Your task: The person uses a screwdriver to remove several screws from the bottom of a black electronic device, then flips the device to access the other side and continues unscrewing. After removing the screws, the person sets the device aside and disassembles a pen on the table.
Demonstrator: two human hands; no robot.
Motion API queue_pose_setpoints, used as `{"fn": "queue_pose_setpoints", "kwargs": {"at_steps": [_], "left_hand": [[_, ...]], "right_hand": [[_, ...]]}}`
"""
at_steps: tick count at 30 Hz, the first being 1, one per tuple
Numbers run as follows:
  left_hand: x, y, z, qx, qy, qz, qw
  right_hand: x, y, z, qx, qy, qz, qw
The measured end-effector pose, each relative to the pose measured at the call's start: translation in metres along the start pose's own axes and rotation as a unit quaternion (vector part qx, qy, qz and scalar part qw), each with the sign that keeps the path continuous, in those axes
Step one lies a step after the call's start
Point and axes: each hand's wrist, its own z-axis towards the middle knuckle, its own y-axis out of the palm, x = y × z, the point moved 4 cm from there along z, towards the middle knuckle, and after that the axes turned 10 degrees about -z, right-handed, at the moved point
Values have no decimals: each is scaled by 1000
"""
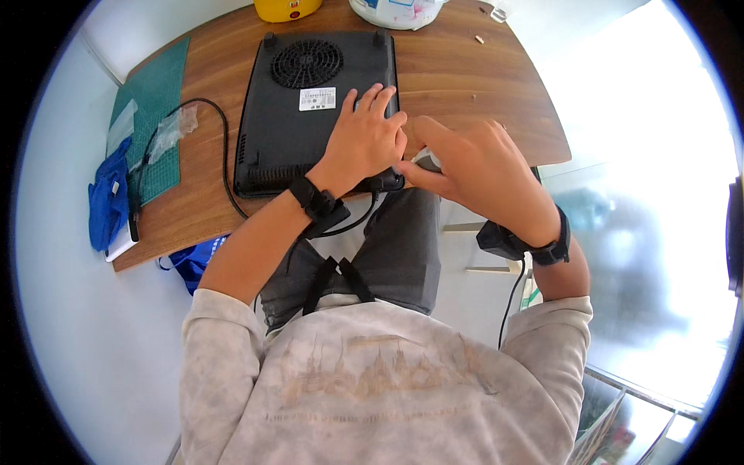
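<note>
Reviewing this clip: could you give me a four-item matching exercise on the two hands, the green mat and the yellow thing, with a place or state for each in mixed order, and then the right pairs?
Column one
1. left hand
2. right hand
3. green mat
4. yellow thing

Column two
A. cut off by the picture's top edge
B. curled around a small grey-and-white thing
C. on the left part of the table, partly under clear plastic
D. spread over the black appliance

Pairs: 1-D, 2-B, 3-C, 4-A
</note>
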Motion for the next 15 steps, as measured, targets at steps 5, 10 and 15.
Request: {"fn": "queue_pose_setpoints", "kwargs": {"at_steps": [5,10,15], "left_hand": [[-3,4,-1,-9,-2,-3,1000],[-3,5,-1,-15,-20,8,1000],[-1,4,1,-28,-26,3,999]], "right_hand": [[2,-7,7,-72,149,-82,983],[2,-21,0,-120,157,44,979],[14,-17,-9,-91,123,138,979]]}}
